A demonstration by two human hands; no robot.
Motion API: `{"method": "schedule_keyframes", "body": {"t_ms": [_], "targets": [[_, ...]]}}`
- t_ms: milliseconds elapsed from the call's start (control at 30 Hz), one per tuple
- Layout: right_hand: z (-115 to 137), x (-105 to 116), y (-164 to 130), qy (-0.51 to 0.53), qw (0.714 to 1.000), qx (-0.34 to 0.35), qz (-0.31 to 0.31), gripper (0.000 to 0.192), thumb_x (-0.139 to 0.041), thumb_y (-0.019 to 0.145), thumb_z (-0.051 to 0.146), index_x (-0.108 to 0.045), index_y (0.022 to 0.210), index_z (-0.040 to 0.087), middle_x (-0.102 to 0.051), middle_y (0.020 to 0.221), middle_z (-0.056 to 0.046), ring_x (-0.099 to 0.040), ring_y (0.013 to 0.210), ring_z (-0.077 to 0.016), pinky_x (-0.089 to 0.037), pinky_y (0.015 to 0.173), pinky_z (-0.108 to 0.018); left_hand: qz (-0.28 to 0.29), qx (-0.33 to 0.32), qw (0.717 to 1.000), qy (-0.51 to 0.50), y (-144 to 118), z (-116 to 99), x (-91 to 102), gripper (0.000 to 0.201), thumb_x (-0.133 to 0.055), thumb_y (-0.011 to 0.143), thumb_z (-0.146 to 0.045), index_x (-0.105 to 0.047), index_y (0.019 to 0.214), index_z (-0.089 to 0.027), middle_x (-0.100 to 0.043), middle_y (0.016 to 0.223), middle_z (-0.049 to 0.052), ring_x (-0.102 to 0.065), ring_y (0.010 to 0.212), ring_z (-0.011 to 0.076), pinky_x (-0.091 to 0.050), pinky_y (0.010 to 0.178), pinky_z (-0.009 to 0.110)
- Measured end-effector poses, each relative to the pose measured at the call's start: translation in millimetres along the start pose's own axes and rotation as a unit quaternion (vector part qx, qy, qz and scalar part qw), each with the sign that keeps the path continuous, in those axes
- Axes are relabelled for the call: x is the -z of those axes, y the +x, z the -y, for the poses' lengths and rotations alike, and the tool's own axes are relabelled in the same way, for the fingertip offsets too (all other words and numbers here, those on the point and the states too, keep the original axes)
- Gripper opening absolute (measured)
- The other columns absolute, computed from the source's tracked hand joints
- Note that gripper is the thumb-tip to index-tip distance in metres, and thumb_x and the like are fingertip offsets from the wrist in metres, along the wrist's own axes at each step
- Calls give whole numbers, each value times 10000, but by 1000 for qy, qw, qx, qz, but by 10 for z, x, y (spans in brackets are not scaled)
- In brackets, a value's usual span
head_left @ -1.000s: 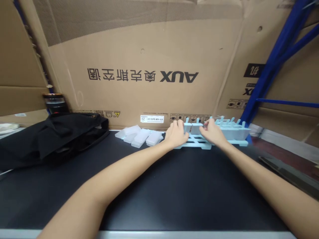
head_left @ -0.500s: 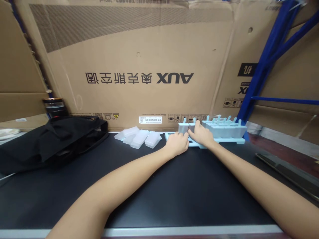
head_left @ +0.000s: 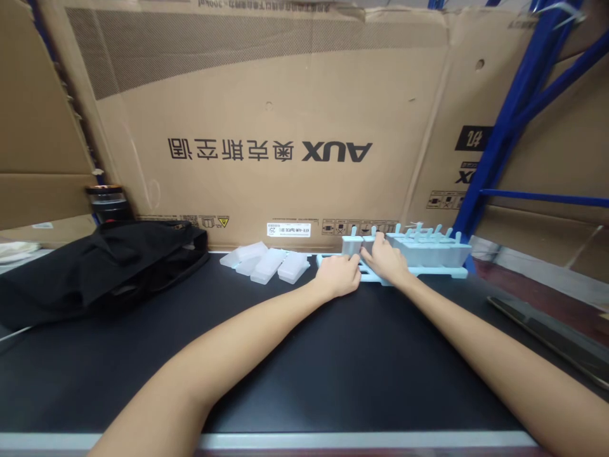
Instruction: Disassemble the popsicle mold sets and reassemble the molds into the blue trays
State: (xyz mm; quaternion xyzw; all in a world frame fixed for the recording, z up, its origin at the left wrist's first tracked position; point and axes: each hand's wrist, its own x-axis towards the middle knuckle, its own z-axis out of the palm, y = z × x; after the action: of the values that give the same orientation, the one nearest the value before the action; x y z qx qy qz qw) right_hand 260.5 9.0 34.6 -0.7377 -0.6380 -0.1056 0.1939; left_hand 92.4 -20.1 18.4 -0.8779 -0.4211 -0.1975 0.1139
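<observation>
A light-blue popsicle mold rack (head_left: 431, 272) stands at the back of the black table. Several translucent molds with blue stick lids (head_left: 428, 254) fill its right part, and another popsicle mold (head_left: 351, 246) stands upright at its left. My left hand (head_left: 339, 275) is closed on the rack's front edge, its fingers curled by that left mold. Just right of it, my right hand (head_left: 386, 259) is closed round a second popsicle mold (head_left: 368, 242), whose blue stick shows above the fingers. Its lower part is hidden by my hands.
Several loose translucent mold cups (head_left: 268, 265) lie left of the rack. A black bag (head_left: 95, 273) and a dark jar (head_left: 108, 202) are at the left. Behind stands a large cardboard box (head_left: 266, 114). A blue metal post (head_left: 497, 139) and a dark flat panel (head_left: 542, 336) are at the right.
The view has shifted very slightly. Both hands stay at the same spots on the rack and mold, with no clear movement of either.
</observation>
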Motion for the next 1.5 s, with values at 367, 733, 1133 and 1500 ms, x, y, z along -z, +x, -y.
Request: {"method": "schedule_keyframes", "body": {"t_ms": [367, 733, 1133, 1500], "targets": [[11, -11, -8, -6, 1000, 0, -13, 567, -367, 979, 490, -354, 1378, 87, -594, 1243, -273, -650, 1069, -431, -476, 856, -506, 11, -3, 1000, -9, -21, 4, 32, 324, -312, 1018, -356, -552, 1153, -187, -710, 1076, 93, -710, 950, 283, -556, 784, 411], [-51, -49, 34, 21, 1000, -18, 8, 609, -362, 963, 546, -364, 1366, 89, -593, 1271, -264, -639, 1080, -397, -467, 885, -494, 22, 1, 1000, -20, -21, 18, 27, 338, -312, 1023, -370, -545, 1193, -193, -707, 1115, 100, -703, 983, 289, -543, 809, 419], [-18, -1, -10, 31, 999, -24, 1, 585, -373, 969, 509, -374, 1345, 61, -592, 1251, -291, -633, 1087, -427, -464, 896, -514, 17, -10, 999, -27, -15, 56, -3, 358, -292, 1029, -403, -531, 1209, -206, -713, 1112, 84, -705, 980, 303, -547, 783, 434], [21, 247, -82, 55, 992, -55, -102, 721, -311, 958, 603, -295, 1437, 65, -620, 1215, -295, -639, 1038, -453, -465, 833, -507, 6, -11, 999, -31, -56, 31, 2, 357, -286, 1049, -387, -544, 1196, -189, -698, 1139, 103, -683, 1036, 276, -538, 824, 404]]}}
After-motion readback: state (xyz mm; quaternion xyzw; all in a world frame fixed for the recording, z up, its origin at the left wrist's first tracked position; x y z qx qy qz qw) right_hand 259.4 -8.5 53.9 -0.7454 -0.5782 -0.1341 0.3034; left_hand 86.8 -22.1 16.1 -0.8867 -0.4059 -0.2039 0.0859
